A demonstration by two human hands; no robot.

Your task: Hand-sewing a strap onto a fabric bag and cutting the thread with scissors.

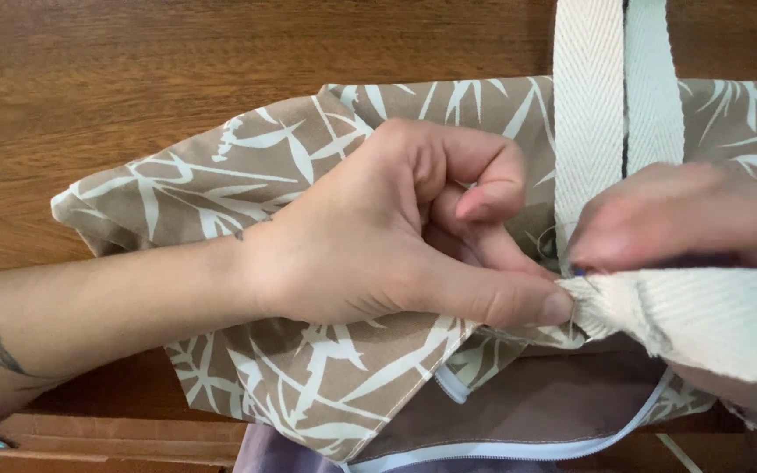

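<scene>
Brown wooden desk (89, 70) with a fine grain fills the background, and a tan fabric bag printed with white bamboo leaves (256, 184) lies across it; every place below is told from that bag.

At the bag's near edge, lowest in the view, a white zipper (519, 448) curves along the opening, with the plain mauve-brown lining (554, 403) showing inside it. A little of the desk's front edge shows just below the bag's near left corner.

Over the bag's middle lies the left hand (387, 236), its forearm coming in from the bag's left side with a dark leaf-shaped tattoo near the frame edge. This hand is closed narrow: the thumb and the curled fingers pinch the bag's fabric at the spot where a strap end meets it, the thumb tip touching the frayed cloth.

At the bag's right side is the right hand (685, 219), blurred, its fingers bent down onto the same spot. It holds the cream woven cotton strap (711, 315), whose frayed end lies between the two hands. A small dark blue point shows at the fingertips; what it is cannot be told.

At the bag's far side, a second run of the same cream webbing (589, 105) climbs straight up over the printed cloth and leaves the top of the view, split by a dark gap into two bands.
</scene>
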